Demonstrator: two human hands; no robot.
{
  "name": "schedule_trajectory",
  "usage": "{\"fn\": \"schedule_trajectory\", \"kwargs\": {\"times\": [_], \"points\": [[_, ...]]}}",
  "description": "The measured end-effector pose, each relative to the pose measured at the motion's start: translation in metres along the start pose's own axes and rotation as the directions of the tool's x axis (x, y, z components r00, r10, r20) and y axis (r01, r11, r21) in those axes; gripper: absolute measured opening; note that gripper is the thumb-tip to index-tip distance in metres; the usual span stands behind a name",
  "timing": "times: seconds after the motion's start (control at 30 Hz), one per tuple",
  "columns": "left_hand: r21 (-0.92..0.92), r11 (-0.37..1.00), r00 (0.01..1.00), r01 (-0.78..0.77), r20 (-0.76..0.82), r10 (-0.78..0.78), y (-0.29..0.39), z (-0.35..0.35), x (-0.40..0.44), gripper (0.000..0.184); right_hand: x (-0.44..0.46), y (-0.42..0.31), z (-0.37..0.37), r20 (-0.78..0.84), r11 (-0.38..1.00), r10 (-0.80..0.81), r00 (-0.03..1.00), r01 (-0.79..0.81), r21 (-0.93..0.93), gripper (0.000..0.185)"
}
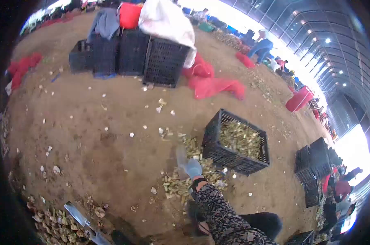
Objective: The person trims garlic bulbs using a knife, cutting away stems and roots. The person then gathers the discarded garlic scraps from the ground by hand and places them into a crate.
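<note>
My right hand [193,168], gloved in light blue, reaches over a heap of pale cut stems [177,185] beside a black crate [230,159] filled with similar plant scraps. Its fingers look closed around a pale, motion-blurred thing that I cannot make out. A dark band and patterned sleeve show behind the glove. At the bottom left edge, a bluish gloved shape that looks like my left hand [98,237] is closed on a metal-bladed tool [75,214]. The tool lies over garlic bulbs [56,224]; the frame edge cuts off most of that hand.
Stacked black crates [164,61] stand at the top, with a white sack [166,20] on them and red netting [215,85] beside. More crates [313,161] stand at right. Several people work farther off, one bending person [263,45] among them. A leg and sandal show below.
</note>
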State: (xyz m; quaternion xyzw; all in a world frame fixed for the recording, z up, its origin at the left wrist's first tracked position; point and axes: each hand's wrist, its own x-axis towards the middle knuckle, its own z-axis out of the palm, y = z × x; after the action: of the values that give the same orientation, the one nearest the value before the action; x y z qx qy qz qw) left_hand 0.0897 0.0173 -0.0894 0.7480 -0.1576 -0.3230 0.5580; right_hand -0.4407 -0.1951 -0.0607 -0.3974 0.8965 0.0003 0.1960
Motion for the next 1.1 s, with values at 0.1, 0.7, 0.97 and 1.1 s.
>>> {"fn": "schedule_trajectory", "kwargs": {"times": [0.1, 0.7, 0.97, 1.1], "points": [[0.015, 0.995, 0.995, -0.095, 0.029, 0.094, 0.039, -0.016, -0.012, 0.042, -0.060, 0.009, -0.121, 0.084, 0.899, -0.387, 0.918, 0.396, -0.186, 0.050], [-0.092, 0.923, 0.763, -0.374, 0.535, 0.362, 0.431, 0.003, -0.210, 0.010, -0.171, 0.339, -0.381, 0.232, 0.684, -0.486, 0.843, 0.532, -0.499, 0.041], [-0.054, 0.970, 0.678, -0.237, 0.706, 0.205, 0.379, 0.106, -0.183, 0.021, -0.188, 0.367, -0.411, 0.101, 0.779, -0.322, 0.941, 0.325, -0.537, 0.044], [0.038, 0.982, 0.669, -0.188, 0.736, 0.099, 0.285, 0.143, -0.169, 0.022, -0.163, 0.460, -0.261, -0.003, 0.925, -0.269, 0.963, 0.258, -0.280, 0.047]]}}
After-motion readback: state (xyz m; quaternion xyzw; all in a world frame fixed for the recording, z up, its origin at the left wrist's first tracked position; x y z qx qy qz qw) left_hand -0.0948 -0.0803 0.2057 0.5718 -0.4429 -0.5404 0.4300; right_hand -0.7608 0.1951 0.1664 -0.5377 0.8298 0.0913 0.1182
